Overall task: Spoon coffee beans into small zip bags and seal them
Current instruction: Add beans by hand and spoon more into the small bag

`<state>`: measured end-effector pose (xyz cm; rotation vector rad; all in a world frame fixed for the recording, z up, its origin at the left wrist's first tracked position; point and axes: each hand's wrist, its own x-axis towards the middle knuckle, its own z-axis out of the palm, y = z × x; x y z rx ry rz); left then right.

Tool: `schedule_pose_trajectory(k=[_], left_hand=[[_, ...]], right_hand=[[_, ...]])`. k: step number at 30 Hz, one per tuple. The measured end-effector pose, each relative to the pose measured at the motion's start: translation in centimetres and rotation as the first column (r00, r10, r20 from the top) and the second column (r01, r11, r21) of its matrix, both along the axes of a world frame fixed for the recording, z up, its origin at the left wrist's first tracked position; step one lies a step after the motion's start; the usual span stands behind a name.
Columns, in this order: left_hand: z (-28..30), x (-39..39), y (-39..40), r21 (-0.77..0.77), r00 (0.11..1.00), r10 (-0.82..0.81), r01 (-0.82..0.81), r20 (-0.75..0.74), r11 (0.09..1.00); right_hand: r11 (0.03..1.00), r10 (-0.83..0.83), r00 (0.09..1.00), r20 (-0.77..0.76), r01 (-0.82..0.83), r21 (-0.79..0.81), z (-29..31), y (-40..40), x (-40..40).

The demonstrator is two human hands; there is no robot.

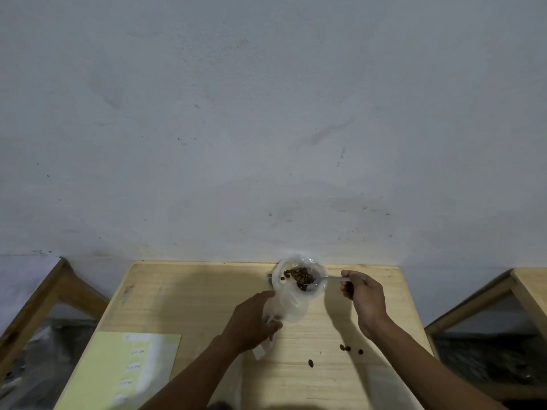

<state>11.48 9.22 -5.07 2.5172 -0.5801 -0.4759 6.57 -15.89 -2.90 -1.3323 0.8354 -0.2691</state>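
So right now the right hand [362,294] is pinching the handle of a small spoon [322,280], fingers curled round the end of it. The spoon's long axis runs roughly sideways, handle at the hand and bowl pointing left into the big plastic bag of coffee beans [300,275] at the back edge of the bench [183,294]. The bowl looks loaded, sitting at the bag's mouth.

The left hand [254,321] grips a small zip bag [266,329], with what looks like clear plastic bunched above it. That little bag sits nearer the person and to the left of the spoon, so my guess is the next move swings the bowl down-left toward it. I can't tell if its mouth is open.

A few stray beans [344,348] lie on the bench, just below the right wrist. The yellow-green sheet [97,371] at front left carries white labels with writing, too blurry to read.
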Motion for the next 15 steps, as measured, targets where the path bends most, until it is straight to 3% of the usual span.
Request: schedule_pose_trajectory(k=[7,15], left_hand=[[0.1,-0.4,-0.1,0.028,0.998,0.064,-0.065,0.011,0.998],[0.6,-0.7,-0.5,0.045,0.996,0.077,-0.079,0.046,0.996]], right_hand=[[0.994,0.054,0.997,0.059,-0.048,-0.098,2.8,-0.3,-1.5],[0.923,0.274,0.961,0.046,-0.249,-0.294,3.4,1.7,-2.8]])
